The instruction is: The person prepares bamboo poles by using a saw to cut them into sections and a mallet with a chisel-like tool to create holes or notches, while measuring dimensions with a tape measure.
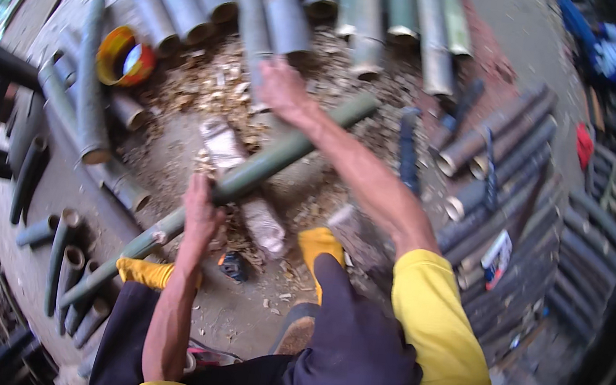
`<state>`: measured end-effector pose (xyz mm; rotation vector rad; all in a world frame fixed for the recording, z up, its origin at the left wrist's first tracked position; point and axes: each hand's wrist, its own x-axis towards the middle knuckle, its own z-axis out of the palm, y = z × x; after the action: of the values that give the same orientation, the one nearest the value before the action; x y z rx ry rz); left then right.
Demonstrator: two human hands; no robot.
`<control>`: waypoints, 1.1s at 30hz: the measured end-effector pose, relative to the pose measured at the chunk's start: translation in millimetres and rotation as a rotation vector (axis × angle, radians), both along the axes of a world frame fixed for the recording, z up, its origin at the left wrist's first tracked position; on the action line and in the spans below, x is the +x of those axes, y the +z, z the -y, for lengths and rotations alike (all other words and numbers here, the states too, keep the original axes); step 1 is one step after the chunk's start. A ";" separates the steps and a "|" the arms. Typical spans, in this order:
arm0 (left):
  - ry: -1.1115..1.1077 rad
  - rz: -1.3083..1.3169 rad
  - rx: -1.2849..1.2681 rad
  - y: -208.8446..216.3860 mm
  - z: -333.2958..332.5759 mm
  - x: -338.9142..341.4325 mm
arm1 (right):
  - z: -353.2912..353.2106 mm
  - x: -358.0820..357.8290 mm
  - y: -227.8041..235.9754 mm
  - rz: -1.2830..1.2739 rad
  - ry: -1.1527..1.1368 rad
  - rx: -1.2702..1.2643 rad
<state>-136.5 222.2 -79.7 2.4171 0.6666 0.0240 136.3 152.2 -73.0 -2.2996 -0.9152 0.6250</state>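
A long green bamboo pole (273,161) lies slantwise before me, from the upper right to the lower left. My left hand (201,214) is closed around its middle. Under the pole, a pale, rough block (262,225) shows on both sides. Farther off, my right hand (283,91) grips the near end of a thinner grey-green bamboo pole (250,20), slightly blurred. Wood shavings (205,87) are strewn around and beyond both hands. A small black and orange object (232,266), its kind unclear, lies on the ground near my left forearm.
Several cut bamboo poles (370,31) lie in a row at the far side. More bamboo pieces (94,89) lie at the left, near a yellow and red ring (125,56). Darker poles (493,184) are stacked at the right. My yellow-socked feet (320,252) flank the near ground.
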 end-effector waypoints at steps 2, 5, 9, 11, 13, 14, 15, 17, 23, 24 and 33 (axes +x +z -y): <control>0.034 0.035 0.008 -1.6 -14.7 -14.7 | 10.5 -36.4 31.2 0.294 0.026 0.201; 0.014 -0.019 0.048 11.9 -40.9 -27.3 | 97.7 -76.1 85.3 0.241 -0.076 0.822; -0.025 0.037 0.089 3.9 -12.0 4.9 | 328.8 -107.2 96.1 0.424 -0.626 0.356; -0.084 0.034 0.145 17.1 5.9 26.2 | 446.1 -123.8 79.0 0.566 -0.680 -0.115; -0.144 -0.051 0.138 12.0 11.0 39.8 | 525.7 -156.1 49.1 0.619 -0.730 -0.391; -0.155 -0.101 0.244 6.7 17.0 39.4 | 552.2 -173.1 36.0 0.562 -0.688 -0.437; -0.170 -0.137 0.354 4.0 18.7 46.1 | 567.1 -178.6 25.5 0.517 -0.655 -0.477; -0.157 -0.125 0.371 -4.2 18.8 46.0 | 580.7 -185.9 9.7 0.335 -0.660 -0.487; -0.108 -0.064 0.426 -4.7 27.7 37.4 | 574.7 -184.5 4.4 0.382 -0.649 -0.666; -0.099 -0.073 0.427 -5.2 26.4 37.6 | 572.9 -182.0 6.2 0.468 -0.677 -0.703; -0.126 -0.079 0.463 -5.0 34.2 52.4 | 632.5 -132.3 -1.5 0.421 -0.736 -0.679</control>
<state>-84.1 187.9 -84.7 2.9148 0.5918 0.0337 4.0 -480.3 -74.5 -3.1721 0.0814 0.1180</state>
